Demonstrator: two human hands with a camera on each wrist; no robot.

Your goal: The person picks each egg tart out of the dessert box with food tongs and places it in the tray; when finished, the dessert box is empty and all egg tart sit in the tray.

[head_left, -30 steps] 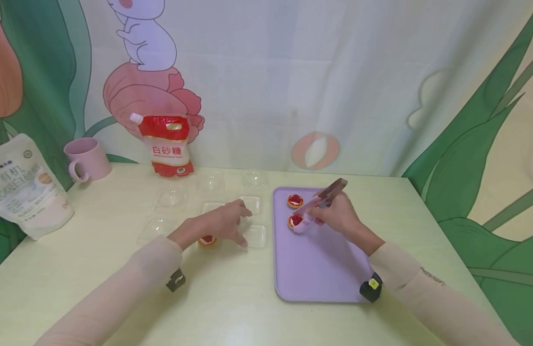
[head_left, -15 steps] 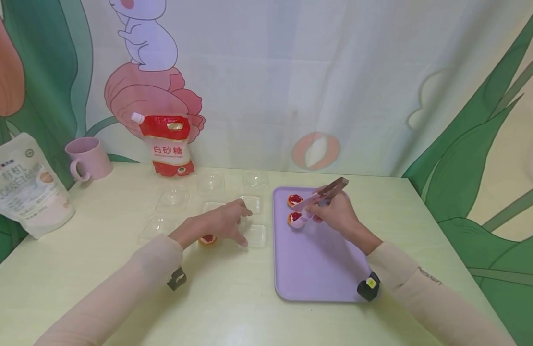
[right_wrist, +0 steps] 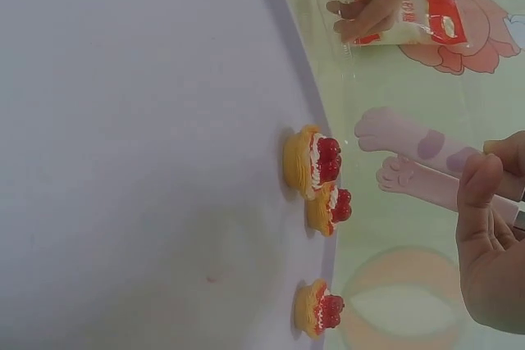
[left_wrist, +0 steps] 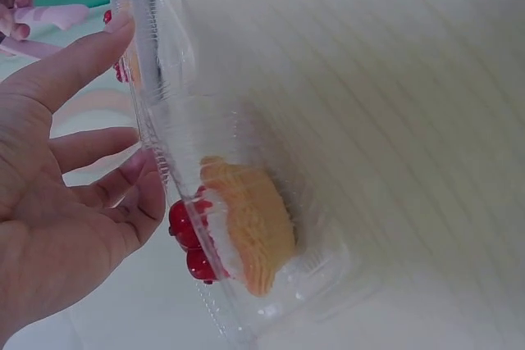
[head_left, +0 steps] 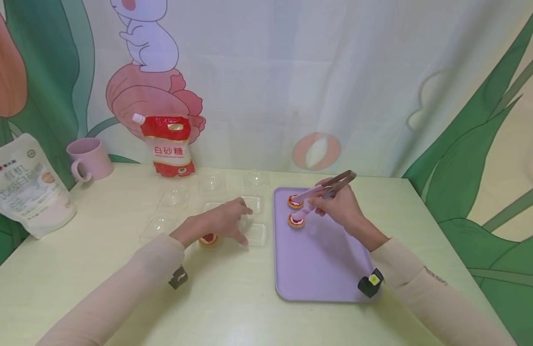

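Observation:
In the head view my right hand [head_left: 342, 204] grips pink tongs with paw-shaped tips [right_wrist: 410, 153]. The tips are spread and overlap two small berry tarts, a front one [head_left: 296, 221] and a back one [head_left: 295, 201], on the purple tray [head_left: 318, 269]. The right wrist view shows a third tart [right_wrist: 317, 307] on that tray, and the tips stand apart from the tarts there. My left hand [head_left: 221, 222], fingers relaxed and spread, touches the rim of a clear plastic container [left_wrist: 176, 112]. Another tart [left_wrist: 246, 223] sits inside it, partly hidden under the wrist in the head view.
Several clear domed lids [head_left: 173, 198] lie behind and left of the left hand. A red and white sugar pouch [head_left: 169, 146], a pink mug [head_left: 91, 158] and a white pouch [head_left: 30, 190] stand along the back left. A printed curtain [head_left: 357, 86] hangs behind the table.
The right hand and tongs have risen slightly toward the back, and the tips have moved up off the front side of the nearer tart. The left hand has stayed in place.

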